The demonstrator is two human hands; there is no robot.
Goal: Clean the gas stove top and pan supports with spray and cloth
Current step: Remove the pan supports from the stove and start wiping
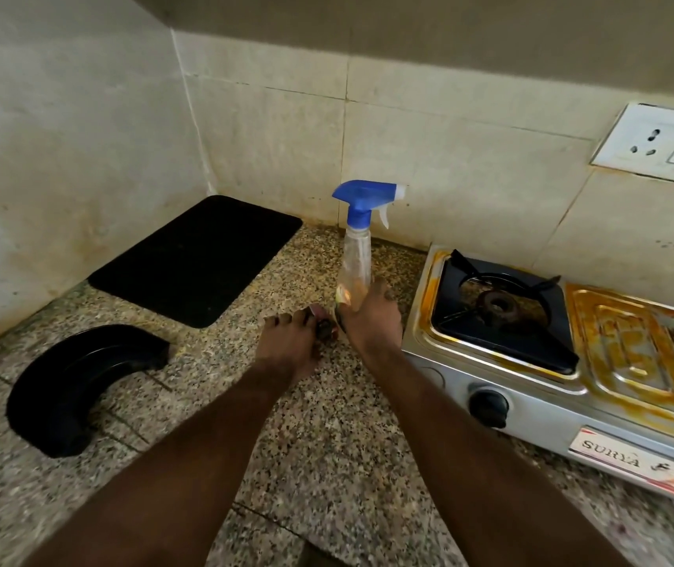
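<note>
Here the right hand [370, 317] grips the spray bottle [354, 263]; the left hand [286, 345] pinches something unclear.

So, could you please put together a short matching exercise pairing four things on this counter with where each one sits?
Things:
1. spray bottle
2. black mat
3. curved black tray
4. gas stove

Places:
A. far left corner, against the tiled wall
B. right side of the counter
C. near left, on bare counter
D. centre, upright, held low by the right hand

Pairs: 1-D, 2-A, 3-C, 4-B
</note>
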